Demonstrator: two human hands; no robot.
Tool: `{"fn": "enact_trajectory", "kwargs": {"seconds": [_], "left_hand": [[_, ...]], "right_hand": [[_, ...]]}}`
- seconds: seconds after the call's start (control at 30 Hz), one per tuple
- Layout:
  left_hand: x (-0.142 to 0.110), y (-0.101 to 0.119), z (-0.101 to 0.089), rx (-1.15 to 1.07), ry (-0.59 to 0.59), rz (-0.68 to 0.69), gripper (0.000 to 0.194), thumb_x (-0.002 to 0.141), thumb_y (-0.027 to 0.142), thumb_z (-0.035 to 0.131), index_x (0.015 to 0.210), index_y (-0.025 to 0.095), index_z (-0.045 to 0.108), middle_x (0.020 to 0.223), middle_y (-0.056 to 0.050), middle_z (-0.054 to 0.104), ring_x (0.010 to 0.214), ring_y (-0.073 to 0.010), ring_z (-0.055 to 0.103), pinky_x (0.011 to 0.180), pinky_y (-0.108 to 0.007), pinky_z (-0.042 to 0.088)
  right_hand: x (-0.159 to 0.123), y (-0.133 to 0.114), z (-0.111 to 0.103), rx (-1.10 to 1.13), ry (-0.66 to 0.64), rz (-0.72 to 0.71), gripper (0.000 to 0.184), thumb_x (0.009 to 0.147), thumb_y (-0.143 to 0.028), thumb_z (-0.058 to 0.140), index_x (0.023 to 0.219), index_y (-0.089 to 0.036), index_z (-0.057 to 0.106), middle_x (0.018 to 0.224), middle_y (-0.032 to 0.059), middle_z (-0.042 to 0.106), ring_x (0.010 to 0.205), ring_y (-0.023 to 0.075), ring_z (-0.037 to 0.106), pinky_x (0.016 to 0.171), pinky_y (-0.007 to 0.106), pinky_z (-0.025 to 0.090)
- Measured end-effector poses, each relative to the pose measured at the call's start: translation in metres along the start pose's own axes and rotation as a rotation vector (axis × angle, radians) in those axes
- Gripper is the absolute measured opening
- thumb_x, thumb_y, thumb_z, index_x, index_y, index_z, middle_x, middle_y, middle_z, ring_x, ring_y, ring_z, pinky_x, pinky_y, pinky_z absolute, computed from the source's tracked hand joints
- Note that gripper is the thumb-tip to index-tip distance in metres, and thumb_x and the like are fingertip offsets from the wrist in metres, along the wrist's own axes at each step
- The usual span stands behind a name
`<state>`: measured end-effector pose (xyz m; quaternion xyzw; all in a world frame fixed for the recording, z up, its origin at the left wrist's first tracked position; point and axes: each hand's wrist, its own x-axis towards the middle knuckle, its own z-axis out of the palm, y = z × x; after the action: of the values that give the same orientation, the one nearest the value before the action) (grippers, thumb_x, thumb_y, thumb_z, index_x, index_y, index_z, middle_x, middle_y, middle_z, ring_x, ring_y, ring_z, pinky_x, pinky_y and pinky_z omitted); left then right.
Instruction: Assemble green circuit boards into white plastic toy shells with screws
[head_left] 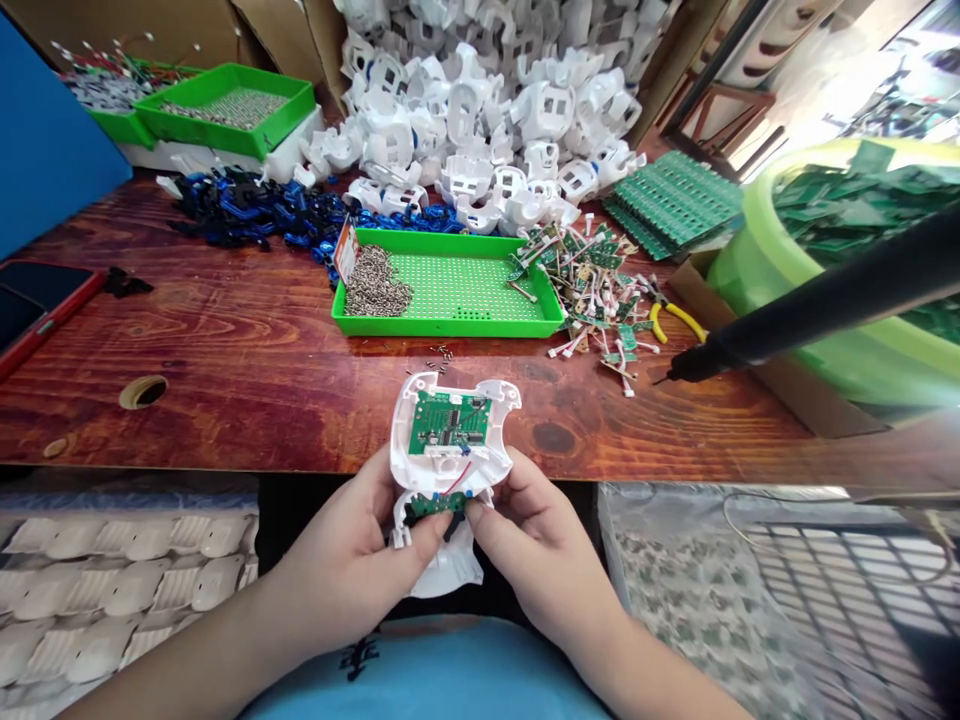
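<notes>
Both my hands grip one white plastic housing (409,470) just in front of the table edge. A green circuit board (450,420) sits inside its upper half. Lower down, a smaller green circuit board (431,503) lies between my thumbs, with a thin red wire (457,478) running above it. My left hand (360,550) wraps the left side, thumb pressed near the small board. My right hand (532,540) holds the right side, its thumb at the board's right end. A white curved part (454,570) hangs below the thumbs. Fingers behind the housing are hidden.
A green tray (450,325) of small screws stands mid-table, beside wired boards (592,270) and yellow-handled pliers (679,315). White housings (465,120) pile up behind. A black screwdriver-like tool (810,300) juts in from the right, before a bucket (757,230). A phone (37,310) lies left.
</notes>
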<state>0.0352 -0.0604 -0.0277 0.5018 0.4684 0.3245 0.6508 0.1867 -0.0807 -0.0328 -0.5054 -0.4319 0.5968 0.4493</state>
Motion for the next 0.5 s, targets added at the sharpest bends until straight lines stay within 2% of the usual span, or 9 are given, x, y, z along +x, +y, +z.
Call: {"fn": "enact_trajectory", "kwargs": {"seconds": [0.17,0.33,0.4,0.43,0.47,0.5], "left_hand": [[0.003,-0.001,-0.006,0.001,-0.066,-0.017,0.033,0.085,0.024,0.061,0.118,0.026,0.061,0.118,-0.002,0.069,0.102,-0.0194,0.065,0.088,-0.022,0.050],[0.007,-0.001,-0.006,-0.243,-0.016,-0.095,0.027,0.080,0.024,0.069,0.106,0.028,0.067,0.105,0.001,0.074,0.096,-0.0178,0.066,0.075,-0.018,0.052],[0.010,0.000,-0.006,-0.355,0.015,-0.144,0.022,0.077,0.024,0.072,0.099,0.027,0.070,0.096,0.001,0.076,0.087,-0.0165,0.068,0.069,-0.017,0.052],[0.011,0.001,-0.007,-0.404,0.011,-0.167,0.021,0.076,0.023,0.072,0.097,0.025,0.071,0.093,0.000,0.077,0.082,-0.0160,0.068,0.066,-0.018,0.052],[0.013,0.002,-0.007,-0.446,0.003,-0.183,0.020,0.076,0.023,0.073,0.096,0.024,0.072,0.091,-0.001,0.077,0.077,-0.0155,0.068,0.063,-0.018,0.051],[0.015,0.003,-0.008,-0.483,-0.007,-0.190,0.020,0.076,0.022,0.073,0.095,0.022,0.072,0.091,-0.002,0.077,0.073,-0.0151,0.068,0.060,-0.018,0.051]], "right_hand": [[0.003,0.004,-0.004,-0.035,-0.029,0.009,0.012,0.080,-0.028,0.056,0.088,-0.019,0.056,0.072,-0.0006,0.052,0.071,0.0139,0.052,0.066,0.025,0.046],[0.004,-0.003,-0.014,-0.127,-0.123,0.021,0.018,0.086,-0.036,0.056,0.085,-0.018,0.055,0.076,0.0012,0.058,0.072,0.0138,0.056,0.068,0.026,0.049],[0.003,-0.010,-0.019,-0.220,-0.169,-0.038,0.019,0.087,-0.037,0.056,0.088,-0.018,0.059,0.077,0.0027,0.063,0.069,0.0134,0.058,0.066,0.025,0.050],[0.003,-0.014,-0.022,-0.268,-0.118,-0.103,0.018,0.087,-0.036,0.056,0.090,-0.019,0.061,0.078,0.0031,0.064,0.070,0.0139,0.059,0.065,0.025,0.050],[0.004,-0.018,-0.026,-0.311,0.016,-0.197,0.015,0.087,-0.034,0.056,0.091,-0.021,0.063,0.079,0.0033,0.065,0.071,0.0147,0.061,0.066,0.027,0.050],[0.005,-0.022,-0.031,-0.336,0.217,-0.308,0.012,0.086,-0.031,0.059,0.092,-0.023,0.064,0.082,0.0036,0.064,0.074,0.0161,0.061,0.069,0.029,0.051]]}}
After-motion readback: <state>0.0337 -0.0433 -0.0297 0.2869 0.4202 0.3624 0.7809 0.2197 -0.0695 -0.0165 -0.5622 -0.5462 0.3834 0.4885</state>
